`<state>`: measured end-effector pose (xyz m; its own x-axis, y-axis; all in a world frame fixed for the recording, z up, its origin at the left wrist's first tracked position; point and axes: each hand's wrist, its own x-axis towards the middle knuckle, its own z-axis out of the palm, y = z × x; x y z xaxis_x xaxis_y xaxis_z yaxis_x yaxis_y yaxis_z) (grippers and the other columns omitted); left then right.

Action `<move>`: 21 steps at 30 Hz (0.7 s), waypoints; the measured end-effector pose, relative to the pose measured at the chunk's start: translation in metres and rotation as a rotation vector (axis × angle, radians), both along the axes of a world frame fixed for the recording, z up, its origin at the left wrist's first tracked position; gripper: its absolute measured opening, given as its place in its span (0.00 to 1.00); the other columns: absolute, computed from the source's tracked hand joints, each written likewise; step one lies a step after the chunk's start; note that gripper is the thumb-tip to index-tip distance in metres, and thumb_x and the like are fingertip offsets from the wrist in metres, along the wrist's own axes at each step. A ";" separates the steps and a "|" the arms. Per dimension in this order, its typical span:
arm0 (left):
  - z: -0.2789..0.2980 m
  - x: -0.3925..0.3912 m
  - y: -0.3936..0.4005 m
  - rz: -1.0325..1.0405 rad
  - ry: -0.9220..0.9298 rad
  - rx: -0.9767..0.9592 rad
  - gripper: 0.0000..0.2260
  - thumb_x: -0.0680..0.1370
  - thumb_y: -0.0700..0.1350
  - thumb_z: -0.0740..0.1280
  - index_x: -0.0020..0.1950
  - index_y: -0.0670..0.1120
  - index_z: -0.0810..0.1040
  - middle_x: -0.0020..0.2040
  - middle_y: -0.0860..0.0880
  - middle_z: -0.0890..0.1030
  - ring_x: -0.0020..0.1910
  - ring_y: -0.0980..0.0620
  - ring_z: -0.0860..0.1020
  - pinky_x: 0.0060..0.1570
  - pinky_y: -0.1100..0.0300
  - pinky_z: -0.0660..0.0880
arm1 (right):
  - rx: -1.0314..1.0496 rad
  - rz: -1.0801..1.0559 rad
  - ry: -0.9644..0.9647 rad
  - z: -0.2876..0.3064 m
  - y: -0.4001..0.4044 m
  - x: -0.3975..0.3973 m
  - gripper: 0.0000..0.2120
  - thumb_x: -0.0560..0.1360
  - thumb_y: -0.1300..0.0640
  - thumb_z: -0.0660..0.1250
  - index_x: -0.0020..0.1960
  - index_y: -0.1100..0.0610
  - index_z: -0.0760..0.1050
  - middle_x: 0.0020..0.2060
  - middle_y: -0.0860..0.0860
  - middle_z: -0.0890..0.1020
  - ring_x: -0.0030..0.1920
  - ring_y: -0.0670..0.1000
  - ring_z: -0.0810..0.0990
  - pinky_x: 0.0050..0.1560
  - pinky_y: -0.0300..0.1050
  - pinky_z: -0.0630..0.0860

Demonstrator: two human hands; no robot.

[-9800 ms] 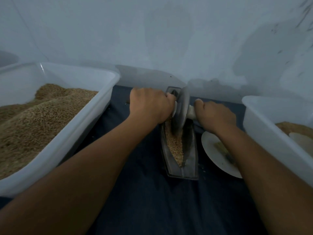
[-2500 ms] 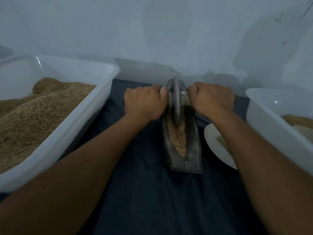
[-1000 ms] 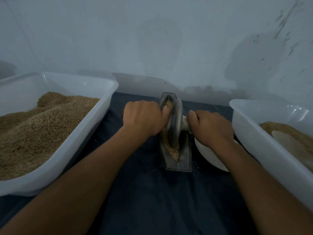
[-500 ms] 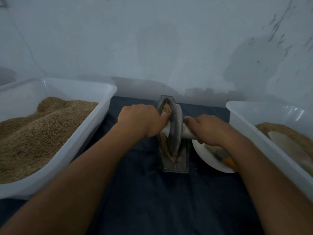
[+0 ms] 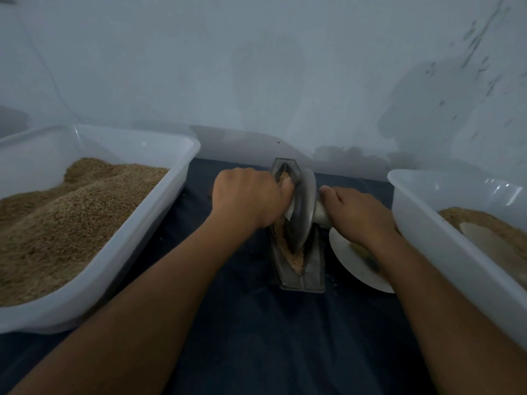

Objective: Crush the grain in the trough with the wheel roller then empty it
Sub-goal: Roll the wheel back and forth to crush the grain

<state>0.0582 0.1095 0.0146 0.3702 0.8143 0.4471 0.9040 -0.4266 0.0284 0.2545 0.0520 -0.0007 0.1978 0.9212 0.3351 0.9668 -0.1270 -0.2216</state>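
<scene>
Head view, near to far: dark cloth (image 5: 256, 337); metal trough (image 5: 312, 269) holding crushed grain (image 5: 296, 259); wheel roller (image 5: 303, 212) standing in it, left hand (image 5: 248, 198) and right hand (image 5: 356, 215) each gripping an axle handle. No legible writing.

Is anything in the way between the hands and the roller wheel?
No. The left hand and right hand each already grip a handle end of the wheel roller, which sits in the trough on the grain. Nothing visible comes between them.
</scene>
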 end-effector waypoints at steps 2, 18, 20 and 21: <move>0.000 0.001 0.004 0.020 -0.002 -0.023 0.31 0.78 0.66 0.42 0.33 0.48 0.73 0.31 0.47 0.72 0.31 0.45 0.71 0.38 0.51 0.74 | -0.003 -0.007 -0.014 0.000 0.005 0.001 0.25 0.80 0.40 0.44 0.39 0.49 0.73 0.38 0.48 0.77 0.37 0.49 0.74 0.35 0.44 0.65; -0.005 0.008 0.041 -0.001 -0.040 -0.063 0.28 0.79 0.65 0.45 0.39 0.50 0.76 0.43 0.44 0.81 0.37 0.45 0.69 0.35 0.54 0.61 | -0.036 -0.057 -0.065 0.005 0.053 0.014 0.25 0.75 0.37 0.46 0.44 0.49 0.77 0.42 0.51 0.77 0.39 0.54 0.73 0.34 0.45 0.63; -0.004 0.008 0.048 -0.015 -0.024 -0.104 0.27 0.79 0.65 0.44 0.41 0.50 0.76 0.47 0.43 0.81 0.38 0.45 0.69 0.39 0.53 0.63 | -0.043 -0.059 -0.069 0.005 0.058 0.015 0.25 0.75 0.37 0.46 0.47 0.47 0.79 0.43 0.51 0.76 0.40 0.54 0.72 0.33 0.44 0.62; -0.004 0.009 0.050 -0.019 -0.022 -0.120 0.27 0.79 0.65 0.44 0.42 0.50 0.76 0.48 0.43 0.81 0.39 0.45 0.70 0.39 0.52 0.64 | -0.048 -0.058 -0.068 0.005 0.060 0.016 0.25 0.75 0.37 0.46 0.47 0.47 0.79 0.43 0.51 0.76 0.40 0.55 0.71 0.33 0.44 0.62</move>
<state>0.0670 0.1595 0.0107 0.3776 0.8552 0.3551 0.8942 -0.4363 0.0999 0.2702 0.1120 0.0045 0.2299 0.9242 0.3050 0.9701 -0.1924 -0.1482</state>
